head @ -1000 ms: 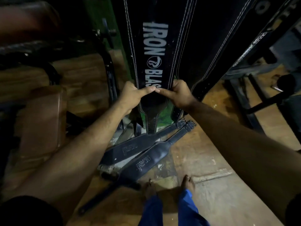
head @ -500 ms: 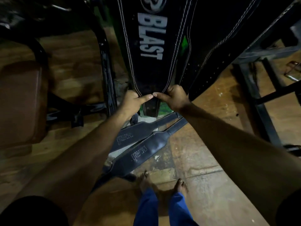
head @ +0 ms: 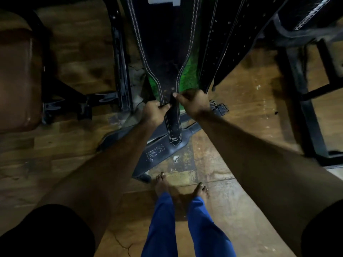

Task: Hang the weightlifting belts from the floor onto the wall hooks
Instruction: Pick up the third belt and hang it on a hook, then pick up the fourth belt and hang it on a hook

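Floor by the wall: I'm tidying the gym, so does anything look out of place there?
Yes. Two black leather belts lie on the wooden floor under the hanging stitched black belt, not on hooks.

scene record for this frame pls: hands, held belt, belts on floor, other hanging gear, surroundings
left hand: grips the left edge of the hanging belt's narrow strap
right hand: pinches the same strap's right edge
held belt: black, white double stitching, hangs down; tip marked M dangles below the hands
floor belts: at least one black belt with white logo lies flat on the floor, a second partly hidden behind the left forearm
other hanging belt: black, punched holes, to the right
surroundings: wooden floor, brown padded bench on the left
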A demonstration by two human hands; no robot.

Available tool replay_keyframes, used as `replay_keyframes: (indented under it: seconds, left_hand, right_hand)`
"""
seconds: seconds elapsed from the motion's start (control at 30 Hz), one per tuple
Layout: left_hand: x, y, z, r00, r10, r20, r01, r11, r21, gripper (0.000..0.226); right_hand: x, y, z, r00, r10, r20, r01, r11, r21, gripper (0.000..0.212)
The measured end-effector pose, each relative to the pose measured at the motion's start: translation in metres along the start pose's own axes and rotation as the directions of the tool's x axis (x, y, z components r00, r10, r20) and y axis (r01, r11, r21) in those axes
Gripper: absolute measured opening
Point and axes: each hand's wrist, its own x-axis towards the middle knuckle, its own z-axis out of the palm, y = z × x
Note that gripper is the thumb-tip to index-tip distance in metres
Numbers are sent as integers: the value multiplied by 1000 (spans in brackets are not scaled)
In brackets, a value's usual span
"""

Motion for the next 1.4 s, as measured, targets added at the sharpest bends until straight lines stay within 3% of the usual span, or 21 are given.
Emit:
replay_keyframes:
  seconds: [0.13, 0.3, 0.4, 0.57, 0.7, 0.8, 0.87, 1.03, 1.13, 1.27, 1.33, 1.4]
  left_hand:
    - [-22, -27, 9, 986, -148, -71, 152, 987, 60, 33]
    - [-47, -80, 26, 979, -184, 86, 179, 982, 65, 36]
    - [-53, -108, 44, 949, -275, 156, 281, 960, -16, 34]
    - [-33, -151, 84, 934, -257, 249, 266, 964, -3, 29]
    - [20, -195, 135, 952, -163, 259, 134, 983, 127, 26]
    - [66, -238, 182, 935, -92, 343, 42, 988, 148, 16]
    - [99, -270, 214, 944, -58, 324, -15, 976, 218, 6]
    - [195, -332, 276, 946, -38, 323, -89, 924, 371, 50]
    - [231, -354, 298, 968, -7, 252, -136, 827, 545, 54]
    - [243, -370, 315, 989, 17, 148, -115, 720, 685, 56]
    - [245, -366, 313, 991, 32, 126, -107, 747, 656, 58]
    - [243, -355, 306, 994, 34, 106, -89, 815, 573, 61]
  right_hand:
    - [-20, 44, 17, 978, 191, 88, -184, 980, -81, 55]
    - [-41, 94, 51, 900, 347, 265, -385, 916, 110, 39]
    - [-56, 98, 61, 847, 389, 361, -466, 871, 156, 15]
    - [-49, 136, 99, 770, 467, 434, -610, 738, 288, 8]
    - [-21, 208, 150, 711, 566, 416, -701, 615, 361, 15]
    - [0, 270, 196, 685, 599, 414, -728, 543, 418, 11]
    - [16, 309, 229, 662, 618, 425, -748, 502, 435, 15]
    - [67, 387, 301, 621, 723, 302, -757, 454, 470, 40]
    - [90, 419, 320, 612, 763, 206, -719, 429, 547, 40]
    - [102, 438, 326, 597, 771, 220, -690, 354, 631, 28]
    - [98, 435, 325, 580, 779, 238, -675, 296, 676, 23]
    - [91, 429, 319, 588, 768, 253, -657, 272, 703, 37]
